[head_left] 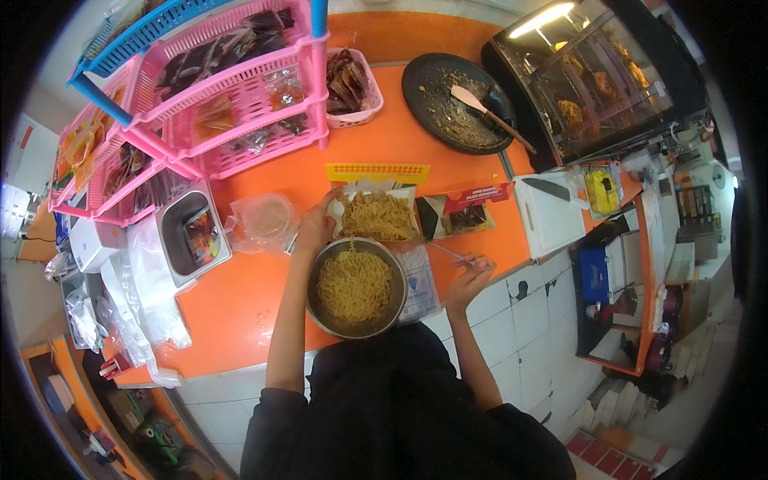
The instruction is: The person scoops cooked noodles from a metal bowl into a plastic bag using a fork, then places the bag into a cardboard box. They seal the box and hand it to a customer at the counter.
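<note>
The person stands over the orange worktop (232, 308) with a steel bowl (399, 284) of noodles (352, 284) directly in front of them, between the two forearms. Just past it, farther from the body, sits an open box (411, 193), also filled with noodles, its yellow flap (378, 174) laid back on the far side. The box's long axis runs left to right across the person, and from my angle the bowl's far rim overlaps its near edge; whether they touch, I can't tell.

The left hand (318, 222) is much the nearer one: it reaches past the bowl to the box's left end, fingers bent against that edge, though I can't tell if they grip it or only steady it. The right hand (474, 276) is closed around the handle of a thin metal utensil (450, 254), out to the right of the bowl and nearer the body than the box. The utensil slants away and leftward, its far end by the box's near right corner.

Just right of the box lies a second carton (427, 219) with a red flap (472, 197), neither hand on it.
</note>
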Available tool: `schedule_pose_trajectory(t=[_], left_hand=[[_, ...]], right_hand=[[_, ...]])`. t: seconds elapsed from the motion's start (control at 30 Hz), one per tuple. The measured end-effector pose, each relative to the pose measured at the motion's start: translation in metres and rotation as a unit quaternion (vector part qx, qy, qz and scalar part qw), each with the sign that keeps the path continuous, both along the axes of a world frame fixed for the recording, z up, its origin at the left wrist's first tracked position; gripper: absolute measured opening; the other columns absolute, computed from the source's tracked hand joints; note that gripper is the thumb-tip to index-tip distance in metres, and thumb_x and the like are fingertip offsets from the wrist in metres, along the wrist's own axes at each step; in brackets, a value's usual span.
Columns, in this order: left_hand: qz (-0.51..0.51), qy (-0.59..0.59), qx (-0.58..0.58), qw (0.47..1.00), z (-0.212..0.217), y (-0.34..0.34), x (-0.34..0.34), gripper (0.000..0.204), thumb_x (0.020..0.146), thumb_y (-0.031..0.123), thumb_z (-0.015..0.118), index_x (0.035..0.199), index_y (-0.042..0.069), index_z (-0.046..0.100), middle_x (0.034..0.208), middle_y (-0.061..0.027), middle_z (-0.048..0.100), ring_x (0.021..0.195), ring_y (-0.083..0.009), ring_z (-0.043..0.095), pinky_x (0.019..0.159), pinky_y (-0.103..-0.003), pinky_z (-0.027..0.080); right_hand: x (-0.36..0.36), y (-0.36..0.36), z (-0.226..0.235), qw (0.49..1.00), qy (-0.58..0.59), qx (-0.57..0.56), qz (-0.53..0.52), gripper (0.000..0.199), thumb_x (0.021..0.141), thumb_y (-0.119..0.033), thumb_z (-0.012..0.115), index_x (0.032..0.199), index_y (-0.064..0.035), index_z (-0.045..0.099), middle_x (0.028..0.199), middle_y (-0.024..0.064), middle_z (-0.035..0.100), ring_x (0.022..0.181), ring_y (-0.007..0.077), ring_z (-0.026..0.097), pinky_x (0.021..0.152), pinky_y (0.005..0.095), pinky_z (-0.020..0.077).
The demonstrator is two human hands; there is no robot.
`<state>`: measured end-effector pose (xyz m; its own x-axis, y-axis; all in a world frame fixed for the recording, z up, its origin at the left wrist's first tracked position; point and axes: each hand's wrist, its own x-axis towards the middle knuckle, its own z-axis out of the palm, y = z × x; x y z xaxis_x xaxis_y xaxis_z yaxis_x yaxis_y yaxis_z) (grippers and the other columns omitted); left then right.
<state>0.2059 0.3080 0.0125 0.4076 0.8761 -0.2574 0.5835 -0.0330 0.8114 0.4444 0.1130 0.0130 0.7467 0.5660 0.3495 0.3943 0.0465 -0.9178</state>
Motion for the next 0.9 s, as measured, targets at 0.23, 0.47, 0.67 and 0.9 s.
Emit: schedule_pose_trajectory(t=[0.23, 0.47, 0.67, 0.9], left_hand=[[0.011, -0.081, 0.102, 0.991, -0.015, -0.001, -0.003, 0.067, 0.073, -0.009, 0.046, 0.133, 0.019, 0.045, 0.088, -0.0241, 0.063, 0.059, -0.0273, 0.063, 0.061, -0.037, 0.052], [0.014, -0.015, 0.034, 0.999, 0.009, -0.003, 0.001, 0.064, 0.072, -0.009, 0.045, 0.131, 0.018, 0.047, 0.098, -0.0221, 0.063, 0.068, -0.0286, 0.064, 0.064, -0.037, 0.052], [0.002, -0.058, 0.026, 0.998, -0.008, 0.001, -0.002, 0.065, 0.071, -0.007, 0.048, 0.130, 0.018, 0.048, 0.105, -0.0198, 0.062, 0.074, -0.0309, 0.064, 0.068, -0.040, 0.051], [0.007, -0.042, 0.075, 0.996, -0.016, 0.000, -0.004, 0.065, 0.069, -0.007, 0.051, 0.129, 0.018, 0.049, 0.107, -0.0194, 0.062, 0.077, -0.0329, 0.064, 0.071, -0.041, 0.051]], right_hand=[[0.009, -0.005, 0.007, 1.000, -0.012, -0.009, 0.004, 0.021, 0.102, -0.020, 0.026, 0.096, -0.0024, 0.036, 0.087, 0.0110, 0.046, 0.070, 0.0177, 0.052, 0.068, 0.0316, 0.0501], [0.017, -0.013, 0.023, 1.000, 0.006, -0.004, -0.006, 0.022, 0.102, -0.021, 0.026, 0.097, -0.0023, 0.036, 0.087, 0.0115, 0.046, 0.072, 0.0183, 0.054, 0.068, 0.0310, 0.0515], [0.013, 0.005, 0.075, 0.990, -0.086, 0.076, 0.076, 0.020, 0.102, -0.021, 0.028, 0.098, -0.0031, 0.037, 0.090, 0.0140, 0.051, 0.075, 0.0201, 0.056, 0.069, 0.0321, 0.0511], [0.000, 0.052, 0.126, 0.893, -0.294, 0.048, 0.339, 0.007, 0.093, -0.006, 0.046, 0.098, -0.0011, 0.044, 0.100, 0.0179, 0.061, 0.087, 0.0250, 0.061, 0.074, 0.0345, 0.0513]])
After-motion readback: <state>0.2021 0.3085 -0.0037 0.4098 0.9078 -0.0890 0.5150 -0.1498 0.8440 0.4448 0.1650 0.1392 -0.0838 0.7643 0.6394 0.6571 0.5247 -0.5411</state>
